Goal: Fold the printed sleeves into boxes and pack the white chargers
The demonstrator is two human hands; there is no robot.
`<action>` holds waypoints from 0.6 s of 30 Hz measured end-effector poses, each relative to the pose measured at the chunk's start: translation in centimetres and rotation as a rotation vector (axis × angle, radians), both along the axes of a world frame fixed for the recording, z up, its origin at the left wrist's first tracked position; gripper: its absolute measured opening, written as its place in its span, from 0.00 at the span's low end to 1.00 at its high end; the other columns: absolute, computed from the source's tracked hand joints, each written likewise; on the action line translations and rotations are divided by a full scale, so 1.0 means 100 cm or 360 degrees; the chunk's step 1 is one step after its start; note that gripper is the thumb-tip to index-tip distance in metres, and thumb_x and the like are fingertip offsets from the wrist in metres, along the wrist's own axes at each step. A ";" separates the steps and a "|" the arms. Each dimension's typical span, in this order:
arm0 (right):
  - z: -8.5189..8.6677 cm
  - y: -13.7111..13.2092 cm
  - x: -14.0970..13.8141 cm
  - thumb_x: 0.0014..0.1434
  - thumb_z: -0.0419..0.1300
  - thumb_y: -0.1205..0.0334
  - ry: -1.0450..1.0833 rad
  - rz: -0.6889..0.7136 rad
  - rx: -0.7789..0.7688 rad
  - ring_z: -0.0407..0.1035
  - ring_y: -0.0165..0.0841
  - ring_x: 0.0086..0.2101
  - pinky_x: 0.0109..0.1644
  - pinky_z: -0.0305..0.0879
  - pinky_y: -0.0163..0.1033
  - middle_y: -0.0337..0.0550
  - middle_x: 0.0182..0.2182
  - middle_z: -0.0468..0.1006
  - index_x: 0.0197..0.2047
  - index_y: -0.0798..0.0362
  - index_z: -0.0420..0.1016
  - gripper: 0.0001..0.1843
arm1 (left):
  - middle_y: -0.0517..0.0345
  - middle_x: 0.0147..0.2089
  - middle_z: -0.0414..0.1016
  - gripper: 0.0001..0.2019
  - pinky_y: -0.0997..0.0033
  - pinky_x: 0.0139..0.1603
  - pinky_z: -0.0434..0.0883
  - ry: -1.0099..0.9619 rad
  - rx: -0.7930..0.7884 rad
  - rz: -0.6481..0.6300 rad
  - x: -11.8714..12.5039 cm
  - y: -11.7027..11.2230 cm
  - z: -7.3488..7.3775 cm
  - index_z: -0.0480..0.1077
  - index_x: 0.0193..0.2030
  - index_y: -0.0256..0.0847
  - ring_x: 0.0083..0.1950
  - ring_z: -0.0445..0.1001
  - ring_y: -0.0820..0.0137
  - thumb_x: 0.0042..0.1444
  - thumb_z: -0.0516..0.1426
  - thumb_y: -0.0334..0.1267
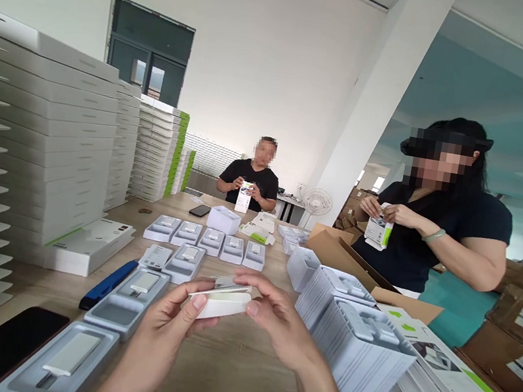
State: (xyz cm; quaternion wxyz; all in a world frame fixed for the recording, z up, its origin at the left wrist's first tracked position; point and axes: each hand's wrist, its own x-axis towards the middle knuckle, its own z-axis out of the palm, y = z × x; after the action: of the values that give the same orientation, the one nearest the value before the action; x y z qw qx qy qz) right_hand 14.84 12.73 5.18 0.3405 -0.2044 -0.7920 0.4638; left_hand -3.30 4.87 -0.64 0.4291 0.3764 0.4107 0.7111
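Note:
Above the middle of the table, my left hand (176,315) is closed round one end of a small white rounded box (223,305), thumb on its near side. A thin flat sheet (221,285) lies on its top, partly hidden by my fingers. My right hand (272,311) grips the other end, fingers over the top and thumb at the end. To the left are pale grey plastic trays (109,312), each with a white flat device with a short metal plug, such as this device (73,353). Several similar trays (210,241) stand in a row beyond my hands.
Tall stacks of white boxes (45,140) line the left. A dark phone (0,346) and blue stapler-like tool (109,284) lie nearby. Nested trays (358,353) and printed sleeves (454,389) fill the right. Two people (263,183) (438,219) hold printed cartons.

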 end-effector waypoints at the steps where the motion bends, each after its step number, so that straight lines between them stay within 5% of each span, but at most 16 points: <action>1: -0.002 0.002 -0.001 0.63 0.58 0.48 0.0037 0.0039 -0.0048 0.66 0.42 0.55 0.49 0.68 0.41 0.44 0.59 0.71 0.53 0.46 0.76 0.19 | 0.55 0.55 0.77 0.19 0.62 0.49 0.80 -0.0002 -0.0003 -0.0003 0.000 0.000 -0.001 0.76 0.48 0.45 0.54 0.76 0.58 0.54 0.62 0.53; 5: -0.006 0.007 -0.007 0.64 0.56 0.51 0.0133 -0.0008 -0.0097 0.72 0.39 0.48 0.47 0.69 0.40 0.44 0.51 0.78 0.47 0.48 0.80 0.16 | 0.55 0.57 0.76 0.18 0.63 0.51 0.79 -0.0010 -0.0016 -0.0047 -0.001 -0.001 -0.002 0.76 0.48 0.45 0.56 0.75 0.58 0.55 0.62 0.52; 12: 0.000 0.006 -0.004 0.61 0.60 0.57 0.0168 -0.0023 0.0012 0.71 0.39 0.51 0.56 0.64 0.43 0.44 0.47 0.80 0.44 0.48 0.83 0.12 | 0.54 0.60 0.74 0.19 0.63 0.52 0.79 -0.0010 -0.0058 -0.0086 -0.001 0.001 0.001 0.77 0.48 0.46 0.59 0.73 0.56 0.53 0.63 0.52; 18: 0.000 -0.002 -0.011 0.56 0.64 0.61 0.0235 -0.0078 0.0102 0.74 0.38 0.45 0.47 0.69 0.39 0.44 0.43 0.80 0.42 0.50 0.83 0.11 | 0.65 0.57 0.76 0.14 0.68 0.47 0.82 -0.0150 -0.0131 0.0032 -0.013 0.014 -0.025 0.79 0.40 0.52 0.59 0.73 0.54 0.48 0.66 0.52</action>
State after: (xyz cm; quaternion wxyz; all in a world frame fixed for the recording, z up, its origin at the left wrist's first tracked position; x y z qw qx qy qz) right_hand 13.69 12.50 5.18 0.4156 -0.1779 -0.7738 0.4437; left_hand -4.56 6.23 -3.10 0.4559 0.3204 0.4227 0.7147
